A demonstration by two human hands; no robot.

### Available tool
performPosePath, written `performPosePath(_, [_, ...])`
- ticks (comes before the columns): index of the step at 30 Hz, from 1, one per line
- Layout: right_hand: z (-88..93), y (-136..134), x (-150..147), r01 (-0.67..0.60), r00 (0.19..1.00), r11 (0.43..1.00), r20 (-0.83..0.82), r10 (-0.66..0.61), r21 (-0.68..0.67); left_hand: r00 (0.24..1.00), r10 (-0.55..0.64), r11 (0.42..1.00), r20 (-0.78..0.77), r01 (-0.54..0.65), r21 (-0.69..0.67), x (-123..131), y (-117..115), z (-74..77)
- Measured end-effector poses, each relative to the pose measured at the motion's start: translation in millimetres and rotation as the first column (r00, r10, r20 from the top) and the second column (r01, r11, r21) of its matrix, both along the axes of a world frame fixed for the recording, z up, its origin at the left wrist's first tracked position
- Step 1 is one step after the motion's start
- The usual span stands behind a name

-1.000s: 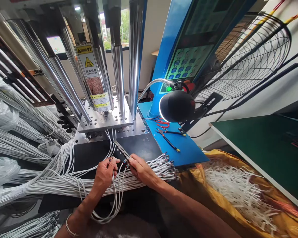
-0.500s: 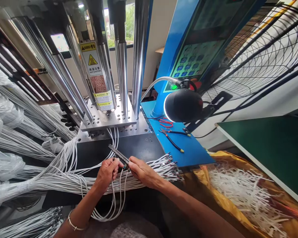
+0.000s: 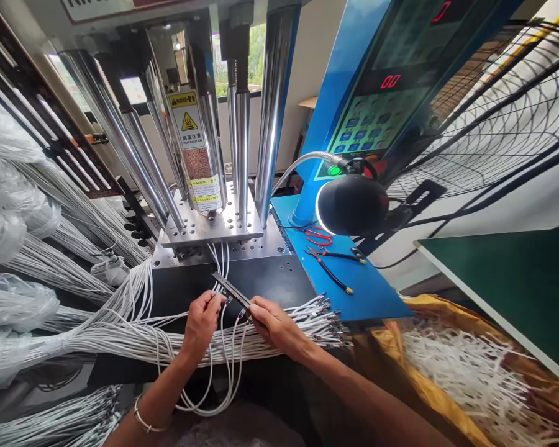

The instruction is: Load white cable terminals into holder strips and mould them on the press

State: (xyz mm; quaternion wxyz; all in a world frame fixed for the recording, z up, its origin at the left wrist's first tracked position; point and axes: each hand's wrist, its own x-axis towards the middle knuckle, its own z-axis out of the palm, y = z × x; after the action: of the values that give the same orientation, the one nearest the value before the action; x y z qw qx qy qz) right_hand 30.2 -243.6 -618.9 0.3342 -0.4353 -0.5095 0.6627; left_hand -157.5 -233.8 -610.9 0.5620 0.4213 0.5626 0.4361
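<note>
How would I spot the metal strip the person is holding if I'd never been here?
Find the press with shiny columns, then the thick bundle of white cables before it. At the bundle's far edge, the right hand holds the metal strip: straight, narrow and grey among curving cables.

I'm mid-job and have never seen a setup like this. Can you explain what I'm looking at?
No robot here: a person's bare hands work, seen from a camera worn on the head. The right hand has one end of a dark strip in its grip. The left hand is at the strip, near cable ends; whether it pinches one is too small to tell. Behind stands a metal machine with shiny columns and a hot-caution label. A bundle of white cables lies across the black surface in front. To the right, pliers lie on a blue plate near a lit lamp.
</note>
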Motion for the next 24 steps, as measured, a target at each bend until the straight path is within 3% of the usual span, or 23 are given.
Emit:
performPosePath(9, [6.2,-2.2,1.1,-0.002,0.999,1.000,-0.046,0.002,-0.004,0.999,-0.054,0.996,-0.002,0.054,-0.073,0.2,-2.8,-1.7])
performPosePath(16, [5.3,0.1,4.8,-0.068,0.988,0.987,0.148,0.046,0.144,0.998,-0.057,0.998,0.016,0.058,-0.023,-5.8,1.4,0.4])
performPosePath(20, [8.5,-1.0,5.2,-0.116,0.975,0.969,0.211,0.069,0.219,0.989,-0.144,0.989,-0.031,0.143,-0.026,-11.7,3.9,6.4])
performPosePath(24, [11.2,0.2,7.8,-0.069,0.980,0.991,0.195,0.046,0.116,0.943,-0.284,0.958,-0.174,0.287,-0.006,-25.5,17.4,8.6])
